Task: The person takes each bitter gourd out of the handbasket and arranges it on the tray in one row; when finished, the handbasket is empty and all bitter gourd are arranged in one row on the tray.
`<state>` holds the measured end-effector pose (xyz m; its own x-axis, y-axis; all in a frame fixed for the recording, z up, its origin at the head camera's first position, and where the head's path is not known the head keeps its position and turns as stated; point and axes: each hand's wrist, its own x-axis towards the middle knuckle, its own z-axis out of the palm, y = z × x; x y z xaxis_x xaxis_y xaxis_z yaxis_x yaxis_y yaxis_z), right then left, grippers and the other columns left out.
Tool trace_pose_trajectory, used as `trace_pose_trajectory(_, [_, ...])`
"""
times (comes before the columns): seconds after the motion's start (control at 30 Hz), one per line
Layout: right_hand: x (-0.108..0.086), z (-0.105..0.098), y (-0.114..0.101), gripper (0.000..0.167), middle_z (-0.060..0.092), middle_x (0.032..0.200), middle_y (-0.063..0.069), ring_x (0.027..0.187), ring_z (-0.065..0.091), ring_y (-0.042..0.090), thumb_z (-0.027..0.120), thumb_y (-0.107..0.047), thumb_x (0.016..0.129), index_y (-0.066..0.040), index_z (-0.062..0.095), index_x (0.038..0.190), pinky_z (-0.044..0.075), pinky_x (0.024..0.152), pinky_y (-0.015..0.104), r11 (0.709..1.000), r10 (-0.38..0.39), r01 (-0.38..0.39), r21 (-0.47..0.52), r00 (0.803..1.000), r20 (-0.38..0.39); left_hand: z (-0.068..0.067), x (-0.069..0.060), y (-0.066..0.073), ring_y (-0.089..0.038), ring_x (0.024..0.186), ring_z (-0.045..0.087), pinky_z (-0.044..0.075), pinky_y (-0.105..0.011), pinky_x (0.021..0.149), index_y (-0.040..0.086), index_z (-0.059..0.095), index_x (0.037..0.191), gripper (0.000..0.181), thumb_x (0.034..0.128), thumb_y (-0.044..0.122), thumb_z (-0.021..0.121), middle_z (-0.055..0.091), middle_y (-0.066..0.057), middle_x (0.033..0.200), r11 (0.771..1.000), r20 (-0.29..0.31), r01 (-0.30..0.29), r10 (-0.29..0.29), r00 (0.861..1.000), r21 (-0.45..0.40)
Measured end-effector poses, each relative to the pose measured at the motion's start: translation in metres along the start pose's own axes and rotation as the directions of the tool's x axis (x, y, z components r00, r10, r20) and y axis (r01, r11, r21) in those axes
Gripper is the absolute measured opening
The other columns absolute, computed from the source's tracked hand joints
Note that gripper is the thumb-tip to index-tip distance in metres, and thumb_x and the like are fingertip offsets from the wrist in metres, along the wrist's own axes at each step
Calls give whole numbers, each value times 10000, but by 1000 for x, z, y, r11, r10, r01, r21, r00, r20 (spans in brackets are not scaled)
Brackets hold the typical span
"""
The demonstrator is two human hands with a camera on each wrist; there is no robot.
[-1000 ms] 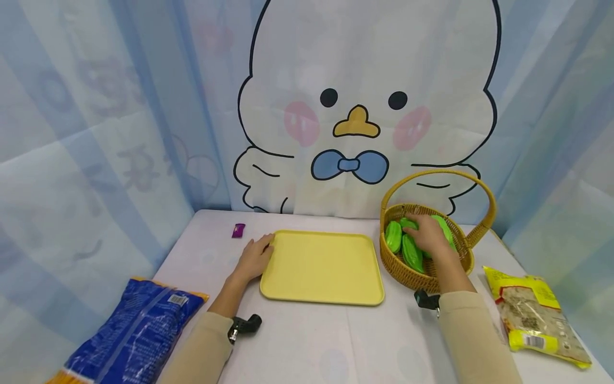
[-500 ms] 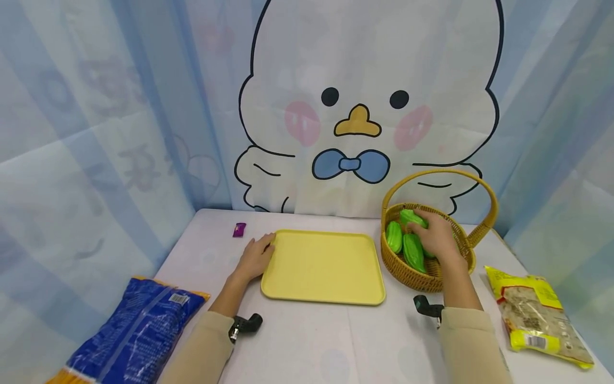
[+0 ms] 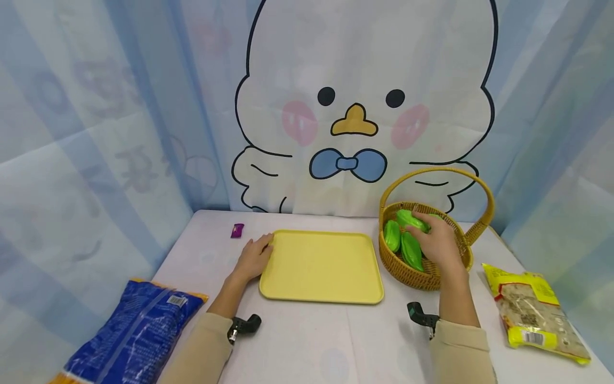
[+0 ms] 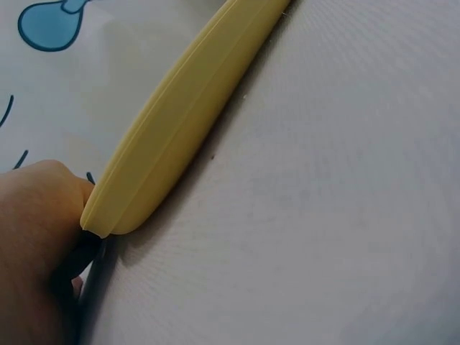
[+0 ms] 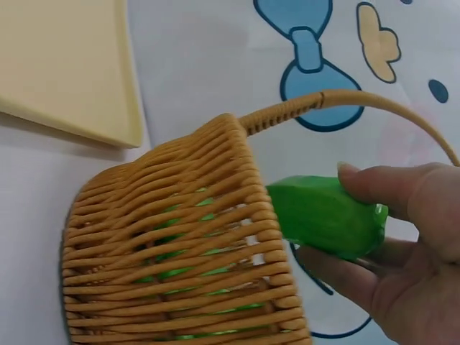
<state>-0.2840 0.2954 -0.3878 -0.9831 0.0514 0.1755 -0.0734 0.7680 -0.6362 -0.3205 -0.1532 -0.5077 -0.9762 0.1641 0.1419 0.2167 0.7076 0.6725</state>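
At the basket (image 3: 409, 279), right hand (image 3: 438, 244) round a half-hidden green vegetable (image 5: 320, 214); left hand (image 3: 252, 258) against tray (image 3: 321, 266), grip unclear.

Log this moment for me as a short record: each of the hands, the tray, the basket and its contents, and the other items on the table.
Left hand: touching the left edge of the yellow tray
Right hand: pinching a green piece at the basket
Tray: flat on the table, left of the wicker basket
Basket: handle up, at least two other green pieces inside
Left side: blue bag, small purple packet
Right side: yellow bag
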Motion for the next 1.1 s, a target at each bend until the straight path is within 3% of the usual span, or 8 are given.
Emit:
trace_pose_trajectory(0.1, [-4, -7, -3, 590, 438, 1587, 285, 1447, 388, 528, 637, -385, 1043, -103, 508, 1545, 404, 1120, 718, 1000, -19, 19, -3, 1000, -5, 1, 0, 0, -371, 1536, 368, 103, -563, 1334, -19, 444, 1550, 478, 1106, 155, 439, 450, -217, 1601, 1000, -4, -1, 1, 1000, 5])
trace_pose_trajectory(0.23, [-11, -19, -9, 615, 497, 1534, 274, 1269, 512, 450, 651, -490, 1011, -131, 571, 1504, 507, 950, 597, 999, -45, 45, 4, 999, 29, 0, 0, 0, -369, 1536, 371, 106, -555, 1335, -16, 446, 1551, 479, 1107, 163, 439, 452, -216, 1601, 1000, -9, -2, 2, 1000, 6])
trace_pose_trajectory(0.37, [-18, -27, -18, 612, 526, 1503, 248, 1201, 522, 382, 671, -535, 984, -158, 619, 1463, 509, 892, 501, 998, -64, 64, 13, 994, 91, 1, 0, -1, -369, 1539, 365, 100, -557, 1335, -15, 442, 1553, 479, 1109, 163, 434, 445, -217, 1605, 1000, -1, 1, -1, 1000, 1])
trace_pose_trajectory(0.5, [-19, -25, -26, 566, 613, 1416, 200, 1071, 535, 326, 700, -502, 976, -159, 655, 1424, 489, 807, 413, 990, -138, 136, 21, 984, 112, 2, 0, -2, -368, 1541, 360, 98, -554, 1336, -12, 442, 1554, 478, 1109, 163, 431, 442, -216, 1607, 1000, 1, 5, -5, 1000, -3])
trace_pose_trajectory(0.6, [-20, -20, -32, 525, 649, 1387, 170, 1066, 554, 308, 708, -452, 985, -144, 666, 1407, 503, 829, 412, 982, -187, 186, 22, 976, 109, 2, 0, -3, -368, 1542, 359, 99, -552, 1336, -10, 438, 1556, 481, 1109, 165, 431, 441, -214, 1608, 1000, 0, 9, -9, 1000, 0])
trace_pose_trajectory(0.8, [-26, -17, -46, 493, 646, 1408, 180, 1189, 584, 352, 705, -396, 999, -116, 666, 1402, 538, 953, 534, 975, -222, 223, -3, 970, 103, -1, 0, -2, -366, 1546, 353, 87, -545, 1340, -7, 433, 1560, 483, 1110, 168, 430, 435, -217, 1612, 1000, 7, 21, -21, 1000, -17])
trace_pose_trajectory(0.97, [-30, -14, -59, 449, 667, 1378, 163, 1152, 613, 319, 730, -326, 990, -117, 681, 1385, 559, 909, 446, 954, -301, 298, 38, 947, 113, -2, -1, 1, -366, 1547, 350, 88, -545, 1340, -5, 435, 1560, 483, 1109, 166, 438, 433, -219, 1612, 999, 4, 26, -26, 1000, -29])
trace_pose_trajectory(1.1, [-27, 2, -64, 450, 670, 1395, 123, 1201, 628, 295, 752, -311, 975, -147, 684, 1389, 579, 924, 416, 930, -363, 350, 115, 923, 129, -1, 0, 0, -367, 1545, 352, 91, -545, 1339, -5, 432, 1562, 484, 1110, 168, 438, 432, -218, 1613, 999, 7, 19, -19, 1000, -34])
